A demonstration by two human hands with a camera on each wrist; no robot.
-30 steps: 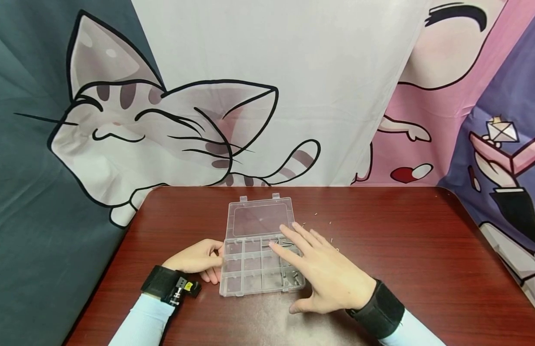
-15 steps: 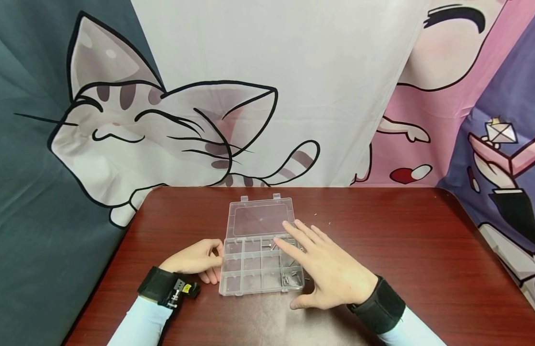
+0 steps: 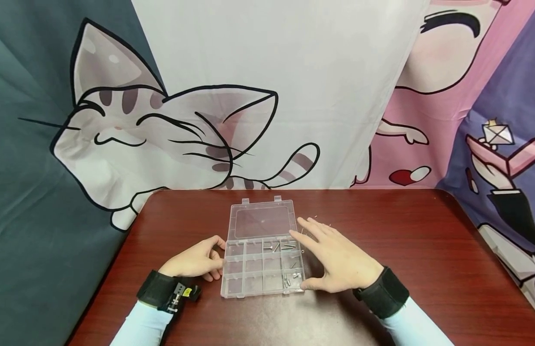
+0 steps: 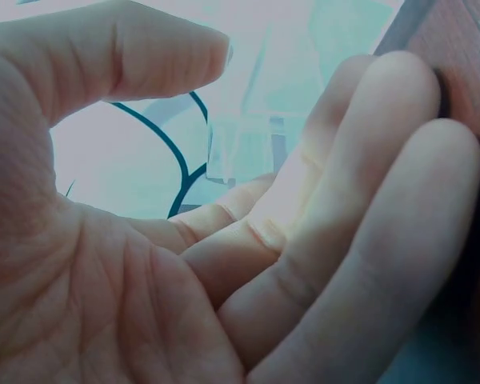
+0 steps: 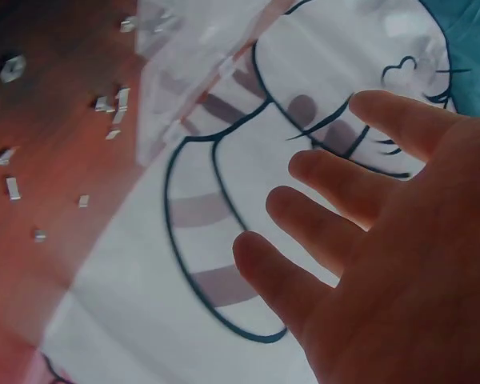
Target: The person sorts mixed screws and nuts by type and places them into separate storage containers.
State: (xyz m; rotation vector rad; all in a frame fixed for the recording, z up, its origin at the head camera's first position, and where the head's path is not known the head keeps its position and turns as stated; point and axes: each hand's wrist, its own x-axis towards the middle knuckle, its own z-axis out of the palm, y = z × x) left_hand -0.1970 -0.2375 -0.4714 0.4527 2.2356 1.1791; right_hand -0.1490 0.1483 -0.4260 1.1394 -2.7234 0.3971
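Left hand (image 3: 195, 259), loosely bent, touches the compartment box's (image 3: 253, 265) left wall; right hand (image 3: 342, 262), spread, holding nothing, right of the box, partly screens loose fasteners (image 5: 122, 100).

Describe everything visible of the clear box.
The clear, plastic-looking box sits on the table, its lid open on the far side, two tabs along the lid's far edge. Dividers form four columns by three rows; metal pieces lie toward the right. The left hand is by its left edge, the right hand by its right; contact unclear.
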